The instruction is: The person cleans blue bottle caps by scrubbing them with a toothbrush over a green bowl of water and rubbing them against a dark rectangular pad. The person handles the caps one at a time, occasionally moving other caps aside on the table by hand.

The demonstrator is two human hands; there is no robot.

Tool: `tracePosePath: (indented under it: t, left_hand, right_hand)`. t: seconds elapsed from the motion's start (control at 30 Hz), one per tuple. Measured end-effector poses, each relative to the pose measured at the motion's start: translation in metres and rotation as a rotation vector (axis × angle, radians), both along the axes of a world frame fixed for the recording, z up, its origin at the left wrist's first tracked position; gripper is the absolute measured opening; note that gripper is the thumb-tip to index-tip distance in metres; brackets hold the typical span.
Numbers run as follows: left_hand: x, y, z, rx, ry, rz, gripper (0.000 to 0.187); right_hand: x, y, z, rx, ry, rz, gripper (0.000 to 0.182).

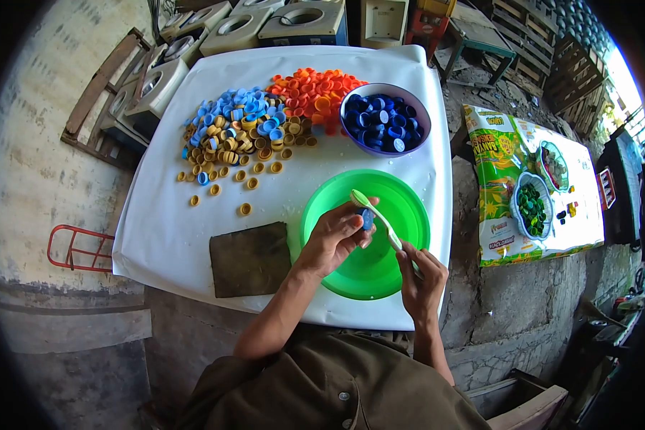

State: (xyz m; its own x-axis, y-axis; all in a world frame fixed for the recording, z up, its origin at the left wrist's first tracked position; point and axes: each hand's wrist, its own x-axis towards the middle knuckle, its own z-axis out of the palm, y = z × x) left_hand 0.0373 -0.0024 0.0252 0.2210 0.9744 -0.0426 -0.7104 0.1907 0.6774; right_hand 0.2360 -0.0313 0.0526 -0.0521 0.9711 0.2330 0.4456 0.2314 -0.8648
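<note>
Over a green basin [315, 204], my left hand [331, 240] pinches a dark blue bottle cap [366, 218] between thumb and fingers. My right hand [421, 278] grips the handle of a white and green toothbrush [385, 221], whose bristle head overlaps the top of the cap in this view. Behind the basin stands a purple bowl [424, 107] full of dark blue bottle caps [387, 122]. To the left of the basin a dark folded cloth [249, 259] lies flat on the white-covered table [172, 244].
Heaps of orange caps [315, 93], light blue caps [236, 105] and yellow caps [229, 147] spread across the table's back. On the right, a second table with a printed cover [498, 186] holds a bowl of green caps [532, 208]. Washing machine casings [301, 25] line the back.
</note>
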Motion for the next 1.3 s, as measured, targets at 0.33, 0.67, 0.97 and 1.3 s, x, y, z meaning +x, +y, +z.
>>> tracePosePath:
  t: [0.33, 0.67, 0.97, 1.3]
  left_hand:
    - [0.01, 0.005, -0.01, -0.125, -0.318, 0.087, 0.045]
    - [0.007, 0.004, -0.015, -0.092, -0.218, 0.181, 0.041]
    - [-0.002, 0.003, -0.015, 0.018, -0.004, 0.227, 0.04]
    - [-0.016, 0.001, -0.003, 0.155, 0.081, 0.274, 0.037]
  right_hand:
    - [0.006, 0.001, -0.004, -0.027, -0.012, -0.019, 0.021]
    - [0.007, 0.005, -0.01, -0.016, 0.014, -0.019, 0.02]
    - [0.013, 0.007, -0.006, 0.001, -0.001, 0.025, 0.018]
    - [0.027, 0.007, -0.007, -0.038, 0.025, -0.019, 0.018]
